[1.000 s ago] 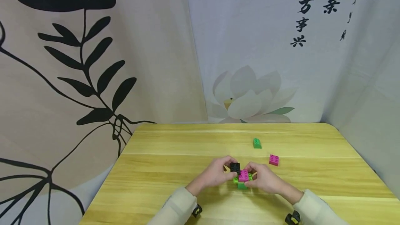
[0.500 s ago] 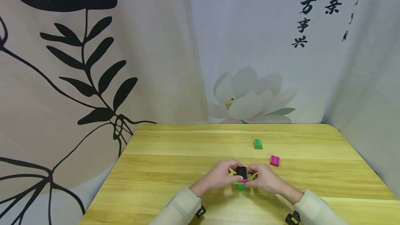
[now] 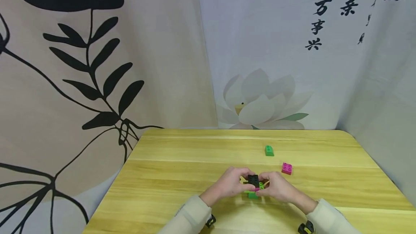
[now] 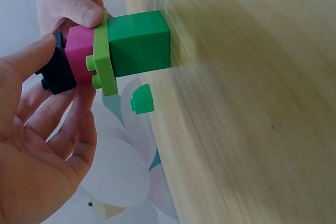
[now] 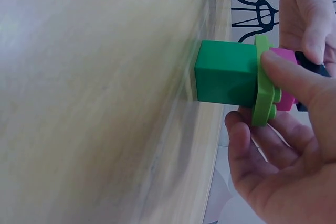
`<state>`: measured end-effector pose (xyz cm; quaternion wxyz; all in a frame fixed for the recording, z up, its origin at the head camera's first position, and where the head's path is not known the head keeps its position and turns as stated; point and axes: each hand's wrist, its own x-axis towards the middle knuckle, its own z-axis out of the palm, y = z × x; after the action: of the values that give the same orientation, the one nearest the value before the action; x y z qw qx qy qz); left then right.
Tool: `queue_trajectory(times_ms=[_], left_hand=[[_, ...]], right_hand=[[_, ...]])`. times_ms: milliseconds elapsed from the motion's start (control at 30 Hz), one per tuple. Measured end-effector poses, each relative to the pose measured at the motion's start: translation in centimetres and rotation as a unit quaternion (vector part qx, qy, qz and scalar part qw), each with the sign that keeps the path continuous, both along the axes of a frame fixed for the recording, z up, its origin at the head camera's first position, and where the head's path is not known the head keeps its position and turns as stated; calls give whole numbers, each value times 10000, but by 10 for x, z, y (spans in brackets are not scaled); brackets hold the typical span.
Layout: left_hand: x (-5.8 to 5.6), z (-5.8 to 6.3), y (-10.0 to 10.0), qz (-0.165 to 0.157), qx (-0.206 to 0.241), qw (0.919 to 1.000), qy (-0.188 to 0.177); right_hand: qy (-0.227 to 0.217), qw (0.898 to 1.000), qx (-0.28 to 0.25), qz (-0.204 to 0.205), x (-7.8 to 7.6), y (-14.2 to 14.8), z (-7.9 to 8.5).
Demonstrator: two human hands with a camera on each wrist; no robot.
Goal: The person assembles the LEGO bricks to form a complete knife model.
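Observation:
A small stack of toy building bricks stands on the table between both hands. Its base is a green block (image 4: 139, 45), topped by a lime-green plate (image 4: 105, 69) with studs at its ends and a pink brick (image 4: 80, 53). My left hand (image 3: 229, 183) pinches a black brick (image 3: 253, 180) between thumb and fingers, right at the top of the pink one and slightly tilted in the left wrist view. From the other side, my right hand (image 3: 277, 187) grips the stack, its thumb (image 5: 281, 69) against the lime-green plate and fingers at the plate's opposite edge.
Farther back on the wooden table (image 3: 162, 176) lie a loose pink brick (image 3: 287, 168) and a small green slope brick (image 3: 269, 150). Printed curtains (image 3: 175, 64) hang behind the table's far edge and along its right side.
My left hand has brought the black brick rightward and slightly down, from beside the pink brick to over its top. My right hand keeps its grip on the stack.

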<state>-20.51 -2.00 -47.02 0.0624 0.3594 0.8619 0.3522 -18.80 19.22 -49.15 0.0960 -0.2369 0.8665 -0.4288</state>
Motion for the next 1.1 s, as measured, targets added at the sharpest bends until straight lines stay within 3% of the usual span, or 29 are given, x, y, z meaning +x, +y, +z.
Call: queue_trajectory(times_ms=[300,900,1100], left_hand=[[2,6,2,-24,-393,9986,341],[-2,11,6,95,-722,9972,192],[0,8,5,149,-773,9961,411]], right_hand=[[73,10000,31,57,0,0,0],[125,9999,18,33,1,0,3],[49,10000,-50,-16,2,-2,3]])
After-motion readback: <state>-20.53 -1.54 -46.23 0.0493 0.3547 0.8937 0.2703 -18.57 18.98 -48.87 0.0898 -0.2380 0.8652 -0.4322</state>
